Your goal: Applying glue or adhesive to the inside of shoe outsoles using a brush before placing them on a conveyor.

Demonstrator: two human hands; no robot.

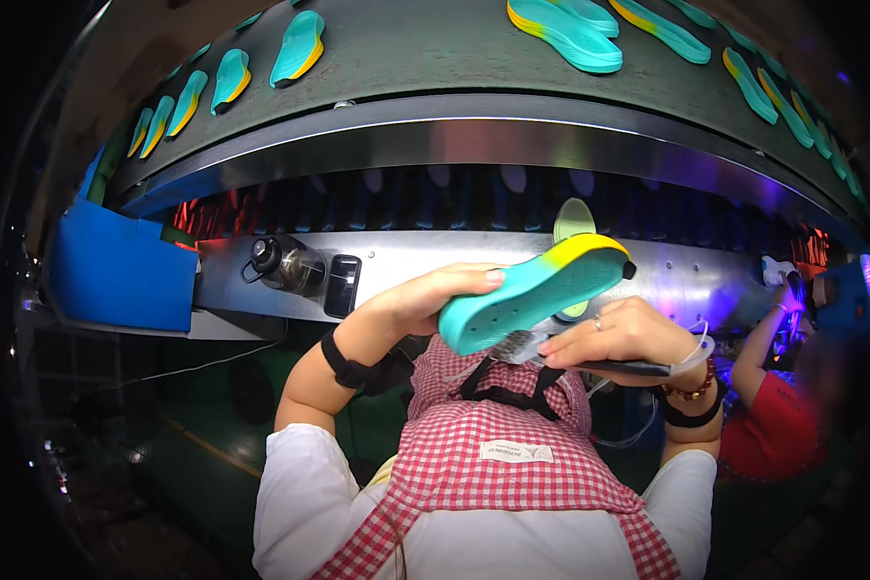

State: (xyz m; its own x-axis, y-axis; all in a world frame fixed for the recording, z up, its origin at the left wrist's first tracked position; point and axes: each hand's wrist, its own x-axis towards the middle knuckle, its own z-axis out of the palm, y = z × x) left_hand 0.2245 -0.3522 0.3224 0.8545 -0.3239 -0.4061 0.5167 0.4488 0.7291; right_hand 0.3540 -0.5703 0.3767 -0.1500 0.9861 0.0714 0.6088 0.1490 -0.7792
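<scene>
My left hand (440, 293) is closed round one end of a teal shoe sole (527, 302) with a yellow band at its far end, holding it tilted in front of my chest. In my right hand (628, 338) is a brush (524, 346) with a dark handle running back toward the wrist. Its bristles are at the near lower edge of the sole; I cannot tell whether they touch. A clear plastic piece (692, 358) shows at the handle's rear. Behind the sole, a pale green oval object (574, 220) is partly covered.
A dark conveyor belt (406, 58) carrying several teal-and-yellow soles (300, 48) runs across the far side. On the metal shelf (406, 253) stand a dark bottle (288, 266) and a black tray (342, 285). A blue box (121, 266) is left; a person in red (773, 425) is right.
</scene>
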